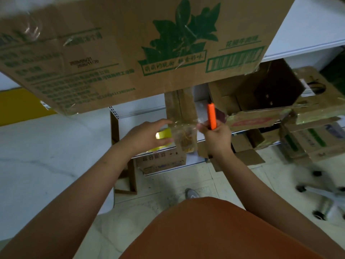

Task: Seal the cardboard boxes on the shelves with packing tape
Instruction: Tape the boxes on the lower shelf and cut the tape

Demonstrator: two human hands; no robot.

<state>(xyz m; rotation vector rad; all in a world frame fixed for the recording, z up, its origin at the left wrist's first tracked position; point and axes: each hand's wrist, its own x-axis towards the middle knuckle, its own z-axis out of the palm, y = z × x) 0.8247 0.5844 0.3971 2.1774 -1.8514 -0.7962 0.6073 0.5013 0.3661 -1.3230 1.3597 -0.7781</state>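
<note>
A big cardboard box [130, 53] with green print fills the top of the view, resting on a white shelf. A strip of clear packing tape [183, 116] hangs down from its lower edge to a tape roll with a yellow core [164, 135]. My left hand [147, 136] grips that roll just below the box. My right hand [216, 135] grips an orange utility knife [211, 116], held upright beside the tape strip's right edge.
Open and crumpled cardboard boxes [265, 94] crowd the lower shelves at right. A printed carton [162, 161] sits on the bottom shelf. A white shelf [308, 34] runs behind the big box. A wheeled chair base [321, 195] stands on the tiled floor at right.
</note>
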